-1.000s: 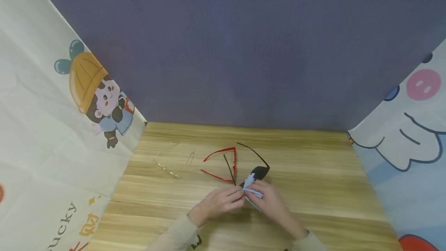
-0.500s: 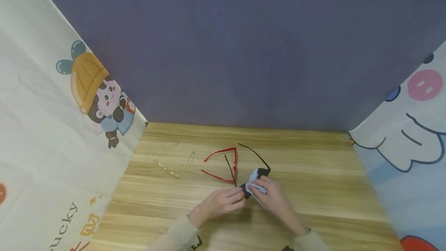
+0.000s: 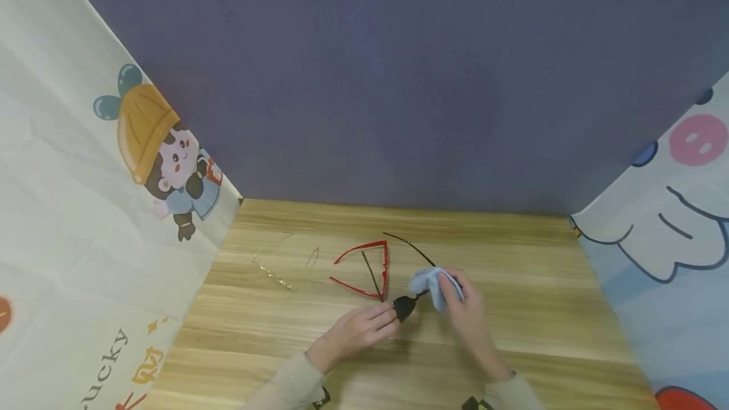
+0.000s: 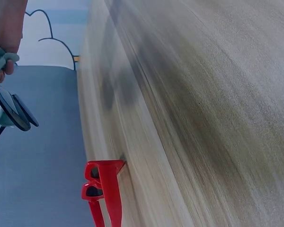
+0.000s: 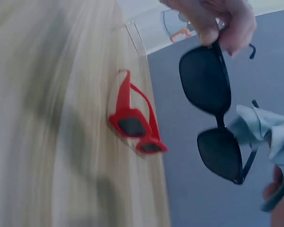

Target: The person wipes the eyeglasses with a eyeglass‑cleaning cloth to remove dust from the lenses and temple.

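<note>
Black sunglasses (image 3: 404, 307) are held up over the table, their temples spread away from the person. My left hand (image 3: 361, 331) pinches them at the outer end of the left lens. My right hand (image 3: 468, 309) holds a light blue cloth (image 3: 437, 285) bunched around the right end of the frame, covering that lens in the head view. In the right wrist view both dark lenses (image 5: 206, 80) show, with the cloth (image 5: 272, 130) beside the lower one. The left wrist view catches the sunglasses (image 4: 14, 111) edge-on at its left side.
Red-framed sunglasses (image 3: 385, 264) rest on the wooden table (image 3: 512, 271) just behind the hands. Thin metal-framed glasses (image 3: 272, 276) lie farther left. A dark blue panel (image 3: 364, 81) stands along the back, with printed cloth walls at both sides.
My right hand has moved the cloth from the bridge and left lens toward the upper right, to the right end of the sunglasses. The left lens is now uncovered; my left hand stays in place.
</note>
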